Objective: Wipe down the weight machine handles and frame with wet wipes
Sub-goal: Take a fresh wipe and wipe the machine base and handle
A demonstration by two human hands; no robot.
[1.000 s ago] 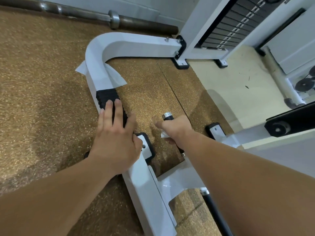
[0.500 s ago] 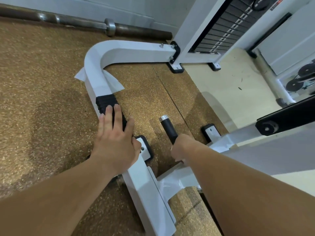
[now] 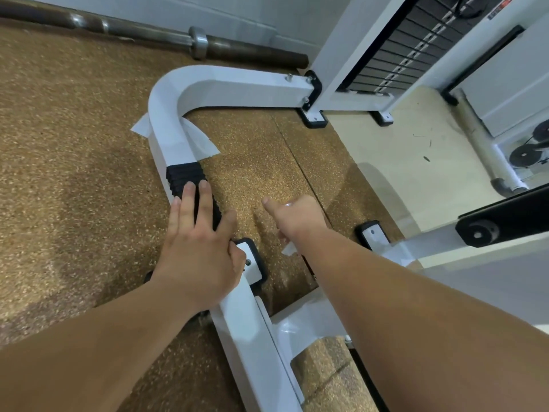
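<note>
Two hands: left hand (image 3: 199, 251) lies flat and open on the ribbed black grip (image 3: 190, 185) of the white frame (image 3: 246, 328), bracing, holding nothing.
Right hand: right hand (image 3: 297, 217) is closed round the short black handle, which half a second ago stood bare above the fist and is now hidden under it.
Wipe: white corner of the wet wipe (image 3: 289, 248) pokes out below the wrist (the rest is wrapped inside the grip).
Meaning: the stroke has run up to the handle's tip; this handle looks nearly done, the frame likely next.
Spare wipe: a second sheet (image 3: 202, 141) drapes over the frame's curved bend.
Floor: speckled brown rubber mat (image 3: 74, 173); barbell (image 3: 148, 34) along its far edge by the wall.
Room: weight stack (image 3: 401, 52) at the far right, pale floor beside it.
</note>
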